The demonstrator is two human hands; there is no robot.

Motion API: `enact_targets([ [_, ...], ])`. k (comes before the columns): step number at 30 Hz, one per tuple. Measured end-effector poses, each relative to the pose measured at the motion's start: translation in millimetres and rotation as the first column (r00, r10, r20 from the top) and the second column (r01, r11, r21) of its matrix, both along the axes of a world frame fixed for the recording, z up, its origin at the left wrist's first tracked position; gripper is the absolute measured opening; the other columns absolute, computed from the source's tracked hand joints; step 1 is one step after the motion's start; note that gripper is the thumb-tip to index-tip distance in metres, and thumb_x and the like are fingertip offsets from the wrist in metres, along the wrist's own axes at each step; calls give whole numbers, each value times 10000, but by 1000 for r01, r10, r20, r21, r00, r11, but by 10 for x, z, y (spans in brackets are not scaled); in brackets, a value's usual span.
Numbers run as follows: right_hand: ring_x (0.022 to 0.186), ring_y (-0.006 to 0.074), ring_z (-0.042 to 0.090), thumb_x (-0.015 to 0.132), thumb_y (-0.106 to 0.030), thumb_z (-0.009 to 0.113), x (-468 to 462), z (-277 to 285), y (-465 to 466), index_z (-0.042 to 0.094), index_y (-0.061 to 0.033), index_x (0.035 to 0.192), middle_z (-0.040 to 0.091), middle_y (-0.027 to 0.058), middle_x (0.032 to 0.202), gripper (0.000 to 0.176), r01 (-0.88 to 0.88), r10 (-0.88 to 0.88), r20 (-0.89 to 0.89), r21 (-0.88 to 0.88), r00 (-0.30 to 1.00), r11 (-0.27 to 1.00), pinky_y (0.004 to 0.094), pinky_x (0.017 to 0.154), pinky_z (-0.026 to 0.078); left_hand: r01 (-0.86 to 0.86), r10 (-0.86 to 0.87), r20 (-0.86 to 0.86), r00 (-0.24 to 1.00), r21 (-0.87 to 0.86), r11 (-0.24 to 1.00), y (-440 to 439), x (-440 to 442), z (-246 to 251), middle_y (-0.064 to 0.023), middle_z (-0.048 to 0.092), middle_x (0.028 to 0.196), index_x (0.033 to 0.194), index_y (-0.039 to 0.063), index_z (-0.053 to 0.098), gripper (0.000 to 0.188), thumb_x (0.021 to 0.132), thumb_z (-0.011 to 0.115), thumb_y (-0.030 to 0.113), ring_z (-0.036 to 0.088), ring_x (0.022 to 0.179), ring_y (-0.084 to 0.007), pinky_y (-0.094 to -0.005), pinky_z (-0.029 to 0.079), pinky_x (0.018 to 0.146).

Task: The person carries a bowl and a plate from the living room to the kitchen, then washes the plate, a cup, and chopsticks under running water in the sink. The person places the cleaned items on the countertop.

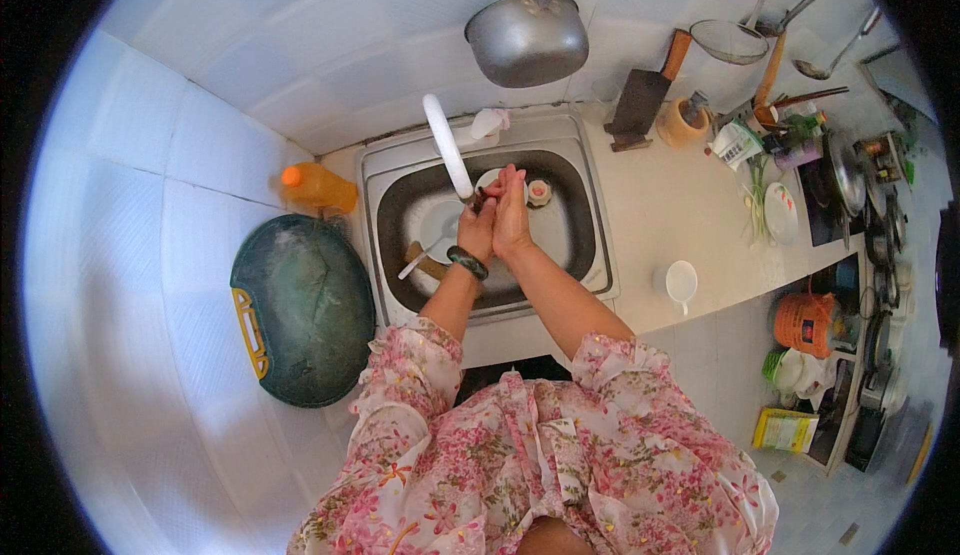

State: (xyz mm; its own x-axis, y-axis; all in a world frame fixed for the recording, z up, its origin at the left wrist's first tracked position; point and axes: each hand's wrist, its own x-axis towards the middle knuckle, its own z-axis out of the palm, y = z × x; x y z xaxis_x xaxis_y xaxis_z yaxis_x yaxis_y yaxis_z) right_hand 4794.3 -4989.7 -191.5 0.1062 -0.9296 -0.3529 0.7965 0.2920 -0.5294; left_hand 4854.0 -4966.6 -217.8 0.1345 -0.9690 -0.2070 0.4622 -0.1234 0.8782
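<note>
Both hands are over the stainless steel sink (600, 255), by the spout of the white faucet (447, 142). My left hand (475, 229), with a dark bangle on its wrist, touches my right hand (511, 214) along the palm side. Something small and dark shows at the fingers near the spout tip; I cannot tell whether it is held or part of the faucet. Below them in the basin lie a white bowl (441, 219), a spoon (424, 255), a brown scrubbing pad (426, 262) and a small round item (538, 193). A white dish is partly hidden behind the fingers.
An orange bottle (322, 188) and a dark green cutting board (304, 311) are at the left. A metal saucepan (529, 41) hangs above. On the right counter are a cleaver (641, 101), a wooden mortar (682, 122), a white cup (681, 282), green onions (759, 202) and a plate (781, 212).
</note>
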Motion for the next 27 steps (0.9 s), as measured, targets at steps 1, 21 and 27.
enact_targets([
  [1, 858, 132, 445, 862, -585, 413, 7, 128, 49, 217, -81, 1393, 439, 21, 1039, 758, 11, -11, 2, 17, 1000, 1000, 275, 861, 353, -62, 61, 42, 997, 4, 998, -12, 16, -27, -66, 595, 969, 1049, 21, 528, 171, 911, 486, 112, 556, 861, -150, -281, 447, 776],
  [21, 747, 406, 589, 799, -208, 587, -580, -231, 258, 446, -26, 925, 597, 219, 770, 262, -689, -41, -980, 107, -194, 717, 482, 651, 462, -203, 192, -269, 944, -12, 979, -226, 101, 34, -42, 463, 668, 919, 55, 453, 117, 925, 385, 149, 504, 602, -179, -314, 437, 566],
  [27, 925, 375, 558, 798, -154, 582, -769, 72, 509, 477, -9, 1063, 589, 213, 926, 320, -664, -118, -993, -95, 11, 741, 441, 783, 450, -207, 240, -338, 910, 132, 969, -126, 277, -224, -85, 528, 740, 977, 16, 447, 199, 949, 355, 190, 572, 693, -231, -365, 512, 619],
])
